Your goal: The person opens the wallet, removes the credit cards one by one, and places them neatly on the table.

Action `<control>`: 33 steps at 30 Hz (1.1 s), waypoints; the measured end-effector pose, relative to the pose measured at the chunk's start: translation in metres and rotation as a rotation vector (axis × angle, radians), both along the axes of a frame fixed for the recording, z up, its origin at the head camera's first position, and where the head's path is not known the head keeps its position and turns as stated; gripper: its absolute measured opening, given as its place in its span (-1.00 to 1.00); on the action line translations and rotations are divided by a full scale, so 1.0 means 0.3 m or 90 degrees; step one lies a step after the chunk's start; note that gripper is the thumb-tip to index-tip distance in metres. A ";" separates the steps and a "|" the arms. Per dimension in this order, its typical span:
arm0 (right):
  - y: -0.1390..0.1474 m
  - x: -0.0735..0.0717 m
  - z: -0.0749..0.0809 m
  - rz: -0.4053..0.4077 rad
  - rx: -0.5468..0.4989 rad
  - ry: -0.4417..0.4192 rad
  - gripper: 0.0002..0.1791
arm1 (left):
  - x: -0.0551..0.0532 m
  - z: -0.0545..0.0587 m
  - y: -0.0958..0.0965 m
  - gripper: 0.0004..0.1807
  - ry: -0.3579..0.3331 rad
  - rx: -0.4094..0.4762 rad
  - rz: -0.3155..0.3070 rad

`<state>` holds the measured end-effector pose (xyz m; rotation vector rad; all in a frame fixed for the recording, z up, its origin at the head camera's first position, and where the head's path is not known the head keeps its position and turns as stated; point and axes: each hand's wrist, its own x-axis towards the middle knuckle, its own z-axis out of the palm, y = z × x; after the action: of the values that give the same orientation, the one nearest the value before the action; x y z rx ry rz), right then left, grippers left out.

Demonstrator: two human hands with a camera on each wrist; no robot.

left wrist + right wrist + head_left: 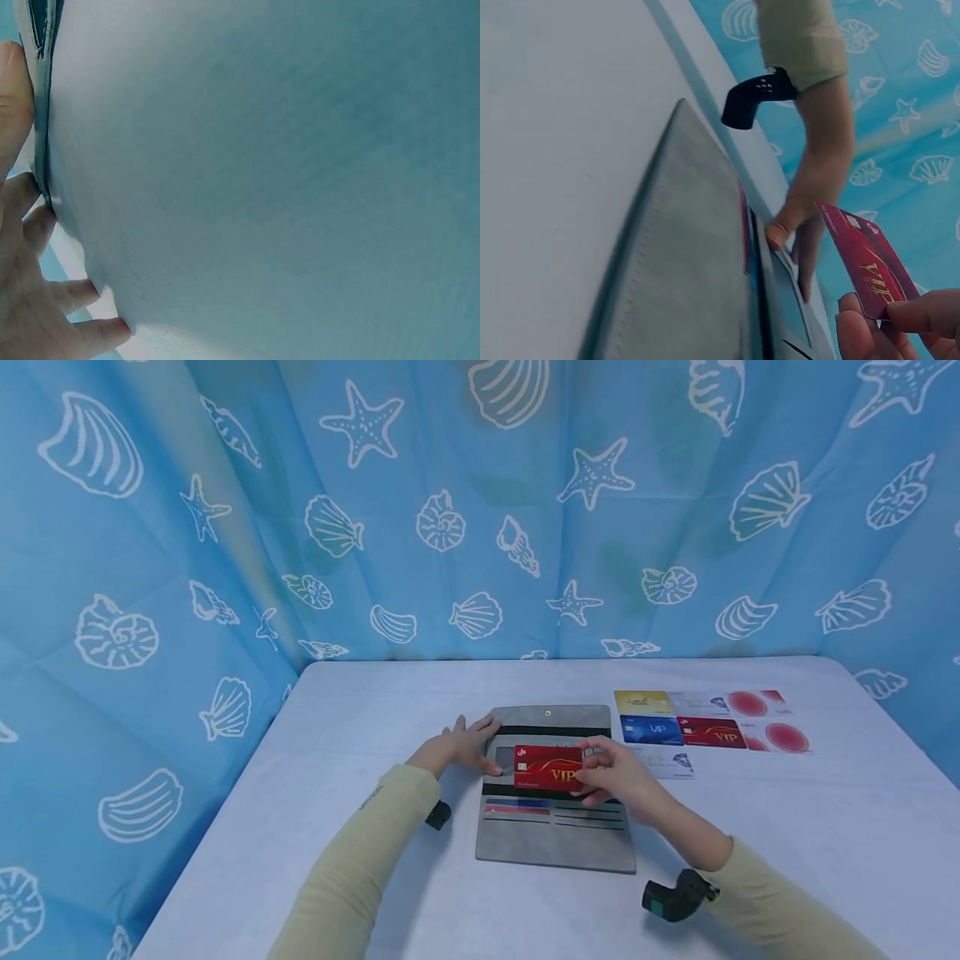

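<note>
Grip of the right hand [618, 777] pinches a red VIP card [542, 765] by its right short end, thumb and fingers closed on it. The card is face up over the middle of an opened grey wallet [555, 847]; its long axis runs left to right, chip end towards the left hand [467, 748], gold lettering near the pinching fingers. The left hand's grip is spread rather than clenched, thumb resting on the wallet's left side. The wallet's long axis runs away from the person, its flap with a snap button [547, 713] at the far end, slots holding a few cards [517, 807] at the near end. Seven loose cards [681, 722] lie to its right on the white-covered desk [375, 718]. Behind hangs a blue curtain [420, 468] printed with white seashells and starfish.
</note>
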<state>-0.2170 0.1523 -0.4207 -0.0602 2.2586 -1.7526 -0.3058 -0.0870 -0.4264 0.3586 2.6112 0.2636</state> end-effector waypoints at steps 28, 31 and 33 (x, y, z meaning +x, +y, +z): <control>0.354 -0.011 0.075 -0.110 0.058 -0.024 -0.20 | 0.000 -0.004 -0.008 -0.02 -0.004 0.009 -0.001; 0.400 -0.013 0.078 -0.112 0.053 -0.030 -0.18 | 0.000 -0.005 -0.007 -0.02 -0.006 0.010 0.001; 0.431 -0.013 0.078 -0.111 0.054 -0.031 -0.18 | 0.000 -0.004 -0.006 -0.02 -0.005 0.008 0.000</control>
<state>-0.2211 0.2817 -0.3974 0.1995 2.3611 -1.7183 -0.3057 -0.0887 -0.4277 0.3603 2.6024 0.2809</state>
